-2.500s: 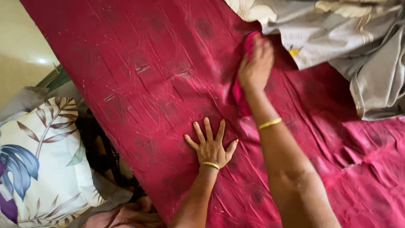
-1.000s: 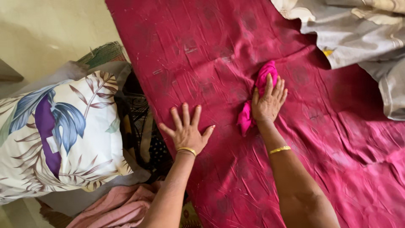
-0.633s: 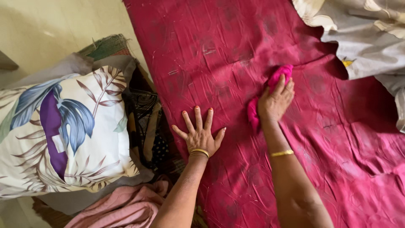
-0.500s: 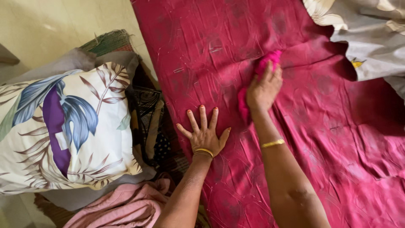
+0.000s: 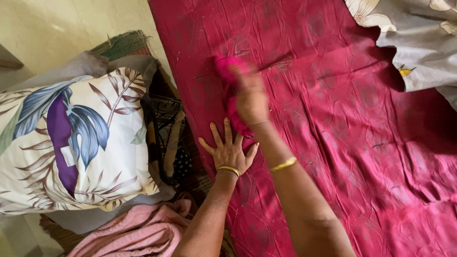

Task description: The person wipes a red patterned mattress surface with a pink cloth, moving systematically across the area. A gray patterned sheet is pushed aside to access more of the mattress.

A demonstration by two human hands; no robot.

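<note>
While the left hand (image 5: pixel 230 151) lies flat with fingers spread near the left edge of the creased crimson satin bed sheet (image 5: pixel 333 143), the right hand (image 5: pixel 250 97), blurred, is clenched around a bright pink crumpled cloth (image 5: pixel 223 64) pressed to the sheet just beyond it. Off that edge sit a white leaf-print pillow (image 5: pixel 71 143) and a pale pink garment (image 5: pixel 138 231); a grey floral cover (image 5: pixel 419 43) overlaps the far right corner.
</note>
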